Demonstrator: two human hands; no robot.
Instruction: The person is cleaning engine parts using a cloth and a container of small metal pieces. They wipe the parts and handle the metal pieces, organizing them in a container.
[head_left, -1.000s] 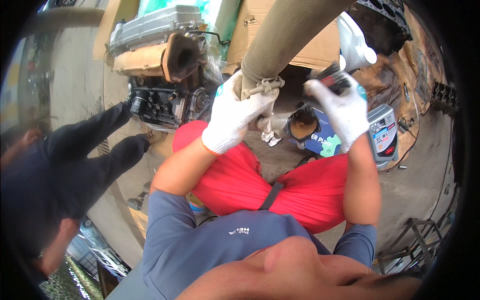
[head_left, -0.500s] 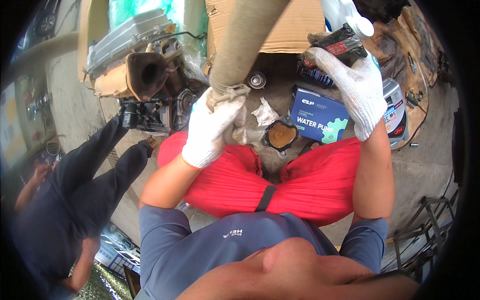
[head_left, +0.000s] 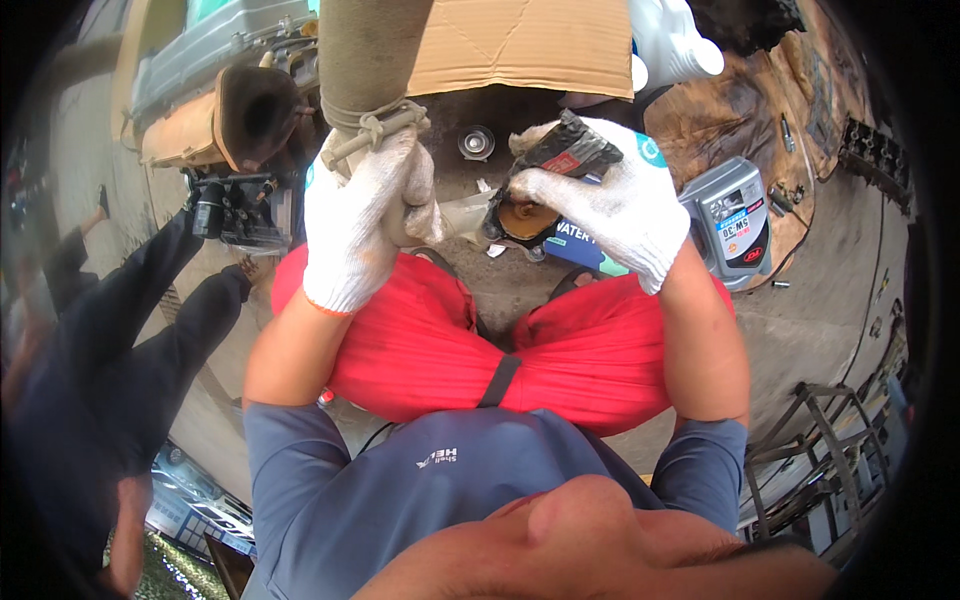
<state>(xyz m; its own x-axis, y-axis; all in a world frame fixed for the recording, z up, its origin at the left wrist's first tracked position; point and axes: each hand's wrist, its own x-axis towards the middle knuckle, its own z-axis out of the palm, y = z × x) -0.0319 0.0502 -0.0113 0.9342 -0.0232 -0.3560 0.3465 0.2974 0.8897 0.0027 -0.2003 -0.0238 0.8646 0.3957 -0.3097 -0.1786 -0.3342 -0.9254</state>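
My left hand (head_left: 365, 215) is closed around the lower end of a thick grey-beige tube (head_left: 368, 60), just below the cord knotted about it. The tube runs up out of the picture. In my right hand (head_left: 610, 195) is a crumpled black packet (head_left: 570, 150) with a red label, pinched between thumb and fingers. Right below it is a round part (head_left: 527, 218) with an orange-brown face and dark rim. A pale, cylinder-like piece (head_left: 465, 216) lies between my hands; its kind is unclear. My right hand partly hides a blue box (head_left: 580, 245).
An engine assembly (head_left: 250, 120) stands at the far left, and a small round metal part (head_left: 476, 142) lies ahead. Cardboard (head_left: 520, 45) is at the back. A grey oil jug (head_left: 730, 220) stands at right near a brown sheet (head_left: 680, 120). Another person (head_left: 100, 400) is at left.
My right hand has come down and leftward with the black packet, nearer my left hand, and now covers much of the blue box. The tube stands more upright, and the view has shifted.
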